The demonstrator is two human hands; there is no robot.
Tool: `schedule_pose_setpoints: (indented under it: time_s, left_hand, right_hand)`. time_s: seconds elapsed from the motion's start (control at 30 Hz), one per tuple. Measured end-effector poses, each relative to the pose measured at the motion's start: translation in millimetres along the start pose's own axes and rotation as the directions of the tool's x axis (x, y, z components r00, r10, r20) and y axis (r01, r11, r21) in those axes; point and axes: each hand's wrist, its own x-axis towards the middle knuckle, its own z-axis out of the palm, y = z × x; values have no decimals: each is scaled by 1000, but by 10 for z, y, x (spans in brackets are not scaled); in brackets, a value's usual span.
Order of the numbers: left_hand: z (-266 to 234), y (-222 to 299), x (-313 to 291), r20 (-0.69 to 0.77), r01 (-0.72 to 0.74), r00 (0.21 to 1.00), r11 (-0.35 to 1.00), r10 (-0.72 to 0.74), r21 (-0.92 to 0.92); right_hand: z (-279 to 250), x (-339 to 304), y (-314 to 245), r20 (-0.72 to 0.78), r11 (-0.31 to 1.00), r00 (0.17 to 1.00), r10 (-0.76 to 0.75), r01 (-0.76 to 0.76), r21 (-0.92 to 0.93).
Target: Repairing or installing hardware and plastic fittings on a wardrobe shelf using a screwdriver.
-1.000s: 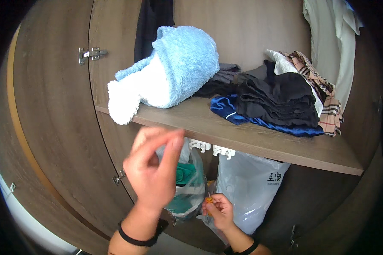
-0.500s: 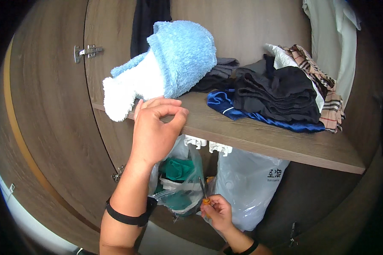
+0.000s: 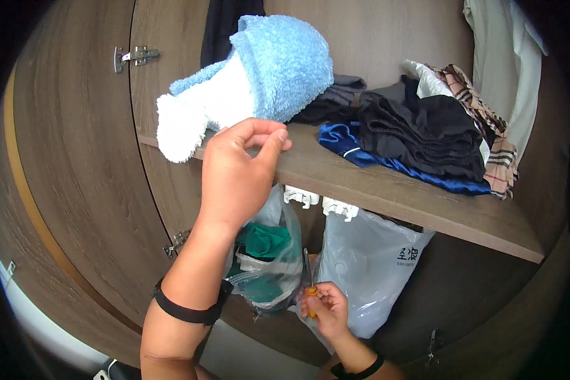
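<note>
My left hand (image 3: 239,171) is raised just in front of the wooden shelf (image 3: 386,185), beside a blue and white plush toy (image 3: 291,66). Its thumb and fingertips are pressed together; whatever lies between them, if anything, is too small to make out. Lower down, under the shelf, my right hand (image 3: 330,310) grips a screwdriver (image 3: 312,300) by its orange-yellow handle, the metal shaft pointing up. Above that tip, two white plastic clips, a left one (image 3: 301,197) and a right one (image 3: 341,209), are fixed below the shelf's front edge.
Folded dark clothes (image 3: 418,133) and a shiny blue cloth (image 3: 348,149) lie on the shelf's right half. Beneath hang or stand a clear bag with green cloth (image 3: 266,240) and a pale plastic bag (image 3: 370,272). A cabinet door (image 3: 76,158) stands at the left.
My left hand has lifted slightly off the shelf edge, fingertips still together. The screwdriver has turned more upright in my right hand. The whole view has shifted a little.
</note>
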Motion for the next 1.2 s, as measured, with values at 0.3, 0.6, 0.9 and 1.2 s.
schedule_pose_setpoints:
  time_s: [0.3,0.6,0.9,1.2]
  left_hand:
    - [-188,153,176,291,-24,955,961,-59,274]
    - [-266,101,229,432,90,881,965,-192,246]
    - [-70,-462,-734,-452,-268,892,775,-25,-572]
    - [254,-790,-1232,83,192,973,555,-214,-809]
  right_hand:
    - [17,12,18,23,1000,1000,-1,1,-8]
    - [110,98,25,20,1000,1000,-4,3,19]
    - [248,233,-87,-35,994,998,-61,58,-92]
    - [532,387,-315,-115,927,968,-223,174,-333]
